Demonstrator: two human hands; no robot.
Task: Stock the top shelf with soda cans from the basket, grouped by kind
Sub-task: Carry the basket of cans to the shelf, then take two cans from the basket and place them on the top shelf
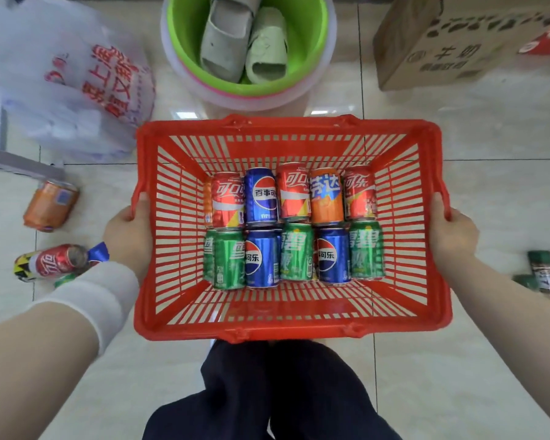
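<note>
Surroundings, on the tiled floor (489, 360):
- White plastic bag (77, 90) with red print, far left, just beyond the basket's far left corner.
- Green basin (305, 36) nested in paler basins, straight ahead past the far rim, holding two pale slippers (226, 36).
- Cardboard box (426, 52), printed, far right.
- Loose orange can (51, 204), lying left of the basket; loose red can (56, 260) lying nearer, beside the left wrist.
- Dark bottles (543, 274), a small cluster at the right edge; labels too blurred to read.
- Dark trousers (267, 392) below the near rim.

Task item: red basket (185, 325), slatted plastic, held level between both hands in mid-view. Contents lie on its bottom in two rows, sides touching.
- Far row: red cola cans (227, 200), three, alternating with one of the blue cola cans (261, 195) and one orange soda can (326, 196); a further orange can at the far left end is mostly hidden.
- Near row: green cans (296, 250), four, two at the left end, with two blue ones between the others.
Nothing covers the cans from above.

Hands:
- Left hand (131, 230): grips the left rim at mid-length, thumb hooked over the top edge, fingers curled beneath and hidden. White sleeve (89, 300) at the wrist, forearm reaching in from lower left.
- Right hand (451, 231): grips the right rim opposite, thumb over the edge, fingers wrapped under, forearm bare, reaching in from lower right.
</note>
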